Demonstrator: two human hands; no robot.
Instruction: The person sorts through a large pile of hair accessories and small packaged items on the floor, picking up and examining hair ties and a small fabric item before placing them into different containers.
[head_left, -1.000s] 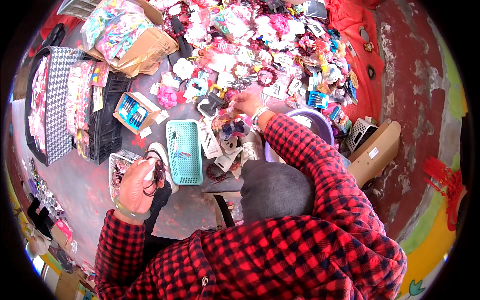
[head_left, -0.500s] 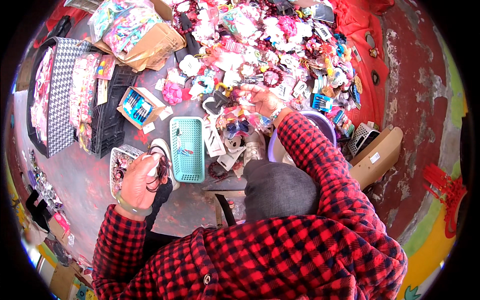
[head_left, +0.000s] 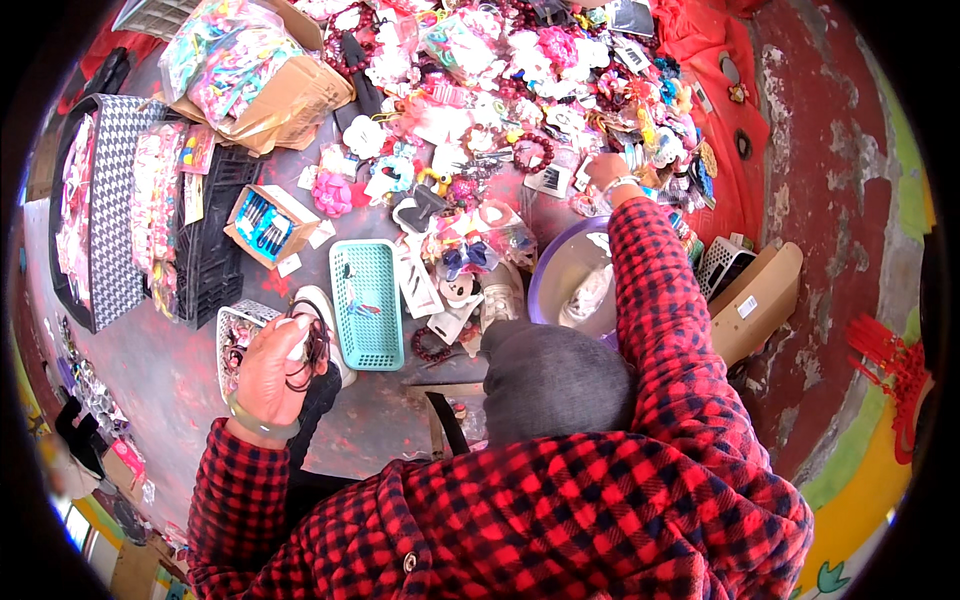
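My left hand (head_left: 272, 372) is raised above a white basket (head_left: 228, 330) of small items, its fingers closed round dark hair ties (head_left: 312, 355) that dangle in loops. My right hand (head_left: 607, 172) reaches into the right part of a large pile of hair accessories (head_left: 470, 110). A small white card lies by its fingertips, and whether they grip it is unclear. Left of that hand are a dark red bead bracelet (head_left: 533, 153) and a black-and-white card (head_left: 550, 180). Between my arms stands a mint-green plastic basket (head_left: 393, 300) with a few small clips in it.
A purple-rimmed basin (head_left: 545, 270) sits under my right forearm, holding a pale bundle. To the left are an open box of blue packets (head_left: 262, 226), a black crate (head_left: 215, 235) and a houndstooth case (head_left: 120, 200). A cardboard piece (head_left: 765, 305) leans at the right.
My right hand has moved right across the pile, away from the middle, uncovering more of the basin. My left hand keeps its hold on the hair ties. The view has shifted slightly.
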